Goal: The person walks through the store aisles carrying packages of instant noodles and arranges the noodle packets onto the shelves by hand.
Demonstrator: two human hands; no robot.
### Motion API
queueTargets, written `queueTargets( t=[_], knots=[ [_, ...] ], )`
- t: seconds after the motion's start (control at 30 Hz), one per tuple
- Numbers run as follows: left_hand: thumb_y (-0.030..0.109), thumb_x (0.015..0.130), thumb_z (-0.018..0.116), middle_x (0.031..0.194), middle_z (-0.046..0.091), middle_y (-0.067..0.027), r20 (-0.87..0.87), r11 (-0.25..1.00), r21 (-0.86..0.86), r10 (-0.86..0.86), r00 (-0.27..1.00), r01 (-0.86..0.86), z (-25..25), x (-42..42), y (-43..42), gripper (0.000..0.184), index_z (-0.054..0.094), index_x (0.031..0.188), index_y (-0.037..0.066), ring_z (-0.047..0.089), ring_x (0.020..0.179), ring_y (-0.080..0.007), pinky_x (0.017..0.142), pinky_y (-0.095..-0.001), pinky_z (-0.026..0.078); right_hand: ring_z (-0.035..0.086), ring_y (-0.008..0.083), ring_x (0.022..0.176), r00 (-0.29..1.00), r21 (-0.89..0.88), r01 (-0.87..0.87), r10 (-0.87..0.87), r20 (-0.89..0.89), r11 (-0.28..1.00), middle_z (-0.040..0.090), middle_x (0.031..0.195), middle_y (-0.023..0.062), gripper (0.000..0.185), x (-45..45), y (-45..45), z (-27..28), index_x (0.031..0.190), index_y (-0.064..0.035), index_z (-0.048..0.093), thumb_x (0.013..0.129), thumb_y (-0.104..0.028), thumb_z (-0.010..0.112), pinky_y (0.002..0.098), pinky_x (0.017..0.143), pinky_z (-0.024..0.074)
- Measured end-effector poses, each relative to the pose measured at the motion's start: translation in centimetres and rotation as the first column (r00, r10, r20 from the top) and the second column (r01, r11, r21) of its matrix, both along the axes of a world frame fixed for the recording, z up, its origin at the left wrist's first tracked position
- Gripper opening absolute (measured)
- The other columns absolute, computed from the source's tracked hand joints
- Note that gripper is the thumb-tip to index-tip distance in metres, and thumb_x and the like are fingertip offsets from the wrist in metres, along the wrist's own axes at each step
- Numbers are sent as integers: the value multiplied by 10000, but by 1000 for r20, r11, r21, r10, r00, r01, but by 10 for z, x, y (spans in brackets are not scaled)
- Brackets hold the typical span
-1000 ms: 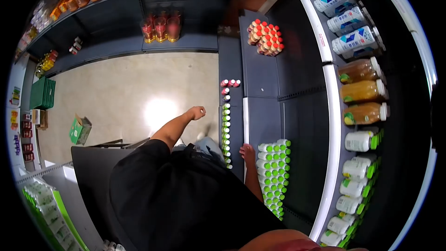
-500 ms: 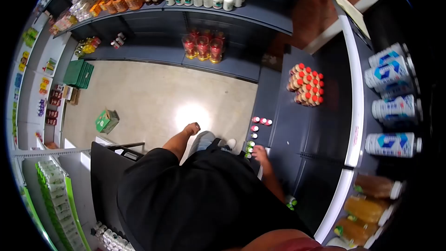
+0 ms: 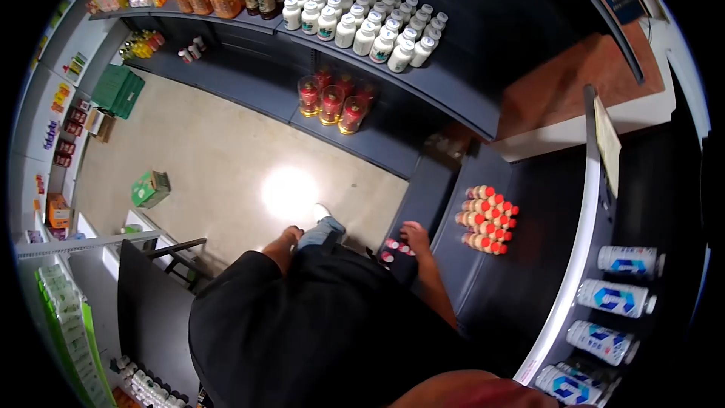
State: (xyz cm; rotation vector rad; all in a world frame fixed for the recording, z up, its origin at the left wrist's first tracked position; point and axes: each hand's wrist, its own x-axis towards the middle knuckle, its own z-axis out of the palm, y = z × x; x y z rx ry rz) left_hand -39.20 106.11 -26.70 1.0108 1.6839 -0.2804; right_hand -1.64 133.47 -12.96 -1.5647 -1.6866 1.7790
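My right hand point(image 3: 413, 236) hovers over the lower dark shelf on my right with its fingers apart and nothing seen in it. Just beside it stand small bottles with pink and white caps point(image 3: 390, 245), partly covered by the hand. Whether the fingers touch them I cannot tell. Further along the same side stands a block of bottles with red caps point(image 3: 487, 219). My left hand point(image 3: 291, 236) hangs low in front of my body above the floor, near my leg. Its fingers are too small and blurred to make out, and no object shows in it.
Ahead, a dark shelf point(image 3: 453, 112) holds rows of white bottles point(image 3: 364, 36); red cylindrical packages point(image 3: 331, 104) stand below. Large white-and-blue bottles point(image 3: 615, 296) line the right shelf. A green box point(image 3: 151, 190) and green crates point(image 3: 117, 91) lie on the floor point(image 3: 204, 151) to the left.
My body and view have moved forward along the right shelf and turned. My right hand has passed the green-capped bottles and is now by the pink-capped ones. My left hand has drawn back.
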Motion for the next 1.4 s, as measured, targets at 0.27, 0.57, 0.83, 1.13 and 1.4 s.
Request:
queueTargets(
  t=[0.27,0.57,0.83,1.13,1.4],
  knots=[
    [309,853,607,857,721,-143,114,714,472,533,838,-518,-2,-102,129,254,720,981,121,681,806,-273,796,-376,542,651,120,860,921,106,-366,376,-99,924,703,951,59,239,-151,35,46,1137,-27,662,937,-159,658,272,745,524],
    [404,864,598,1055,718,-219,258,548,413,696,671,-727,1,-95,164,386,696,1084,103,683,1001,-373,912,-414,531,680,171,847,841,387,-527,531,109,756,710,959,93,157,-251,140,85,1045,-27,687,901,-67,638,292,759,527],
    [450,926,537,1259,662,-223,227,939,339,-144,963,61,-50,-74,178,526,690,1224,45,638,1152,-382,989,-446,495,586,359,1054,907,935,-113,419,-41,336,672,1078,129,125,-354,248,205,894,-40,666,791,16,621,444,931,464],
    [233,868,653,1265,602,-141,181,272,897,491,852,-347,274,-98,426,600,455,1433,202,629,1110,-364,916,-463,523,501,392,1185,895,964,-191,436,93,187,568,1277,181,259,-406,344,205,1046,-70,669,789,-98,659,519,1024,383],
    [228,840,700,1223,606,-138,200,137,908,691,695,-396,306,-74,508,660,454,1446,147,619,1098,-364,894,-452,524,523,386,1081,762,958,-211,647,36,195,606,1119,162,295,-389,354,198,1071,-29,637,782,-45,694,506,961,421]
  ],
)
